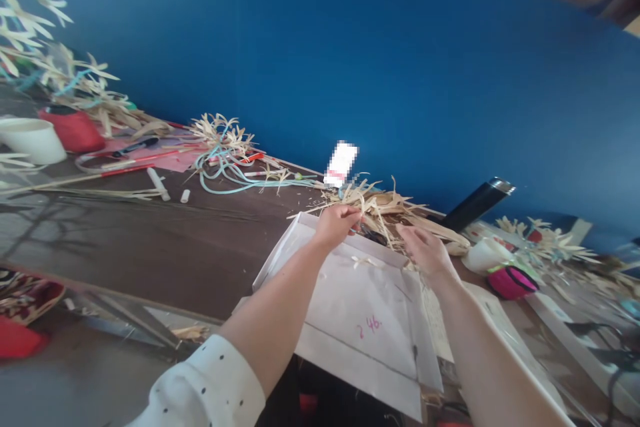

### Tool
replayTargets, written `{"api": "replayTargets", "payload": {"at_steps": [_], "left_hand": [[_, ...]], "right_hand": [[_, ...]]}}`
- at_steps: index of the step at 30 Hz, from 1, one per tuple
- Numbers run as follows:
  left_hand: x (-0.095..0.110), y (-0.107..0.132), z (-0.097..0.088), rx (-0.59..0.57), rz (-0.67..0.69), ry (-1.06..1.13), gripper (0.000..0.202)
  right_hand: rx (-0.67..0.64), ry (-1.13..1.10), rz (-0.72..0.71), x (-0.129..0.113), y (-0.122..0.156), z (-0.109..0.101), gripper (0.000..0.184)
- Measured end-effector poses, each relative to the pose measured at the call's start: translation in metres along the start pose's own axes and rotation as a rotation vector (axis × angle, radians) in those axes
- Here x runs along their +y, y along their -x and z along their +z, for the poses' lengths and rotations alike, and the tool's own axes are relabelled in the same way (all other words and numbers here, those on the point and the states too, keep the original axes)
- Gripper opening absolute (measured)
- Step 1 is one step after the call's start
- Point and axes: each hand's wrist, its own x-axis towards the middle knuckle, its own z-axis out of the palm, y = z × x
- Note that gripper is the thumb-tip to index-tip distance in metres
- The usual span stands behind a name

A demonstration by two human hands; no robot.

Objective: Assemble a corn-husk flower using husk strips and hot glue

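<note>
My left hand (337,223) is closed in a pinch above the far edge of a white sheet of card (367,293). A thin pale husk strip (363,205) shows at its fingertips. To the right of it, my right hand (425,250) is over the card's far right corner, its fingers loosely stretched and apart, with nothing visible in them. Behind both hands lies a heap of dried husk strips (393,203). Something dark, perhaps scissors (373,233), lies between the hands, partly hidden. The card bears pink handwriting and a small pale husk piece (363,261).
Pale blue cords (220,180) and a husk flower bunch (225,133) lie left along the blue wall (300,47). A blurred white phone-like object (341,163) leans behind the heap. Rightward are a black flask (477,203), a white cup (486,255) and a pink pouch (511,282).
</note>
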Motion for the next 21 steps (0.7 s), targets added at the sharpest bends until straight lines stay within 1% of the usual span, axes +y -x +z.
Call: {"api": "replayTargets", "payload": {"at_steps": [2,4,7,9,11,14,17,21], "left_hand": [[-0.001,0.000,0.000,0.000,0.005,-0.005,0.021],[-0.002,-0.001,0.000,0.000,0.011,-0.008,0.021],[-0.002,0.000,0.000,-0.002,0.016,-0.008,0.022],[0.000,0.000,0.000,-0.003,0.018,-0.010,0.021],[0.001,0.001,0.000,-0.005,0.023,-0.017,0.021],[0.002,0.002,-0.001,-0.016,0.040,-0.033,0.022],[0.001,0.002,-0.001,-0.019,0.053,-0.038,0.022],[0.000,0.001,-0.001,-0.015,0.043,-0.036,0.021]], "right_hand": [[-0.051,0.067,-0.040,-0.002,0.003,0.002,0.040],[-0.138,0.091,-0.077,-0.005,0.005,0.005,0.042],[-0.292,0.125,-0.154,-0.011,0.010,0.012,0.036],[-0.364,0.166,-0.185,-0.013,0.013,0.017,0.030],[-0.413,0.198,-0.187,-0.014,0.015,0.022,0.028],[-0.440,0.242,-0.196,-0.011,0.018,0.029,0.027],[-0.429,0.286,-0.205,-0.007,0.018,0.034,0.026],[-0.405,0.287,-0.206,-0.010,0.017,0.034,0.025]]}}
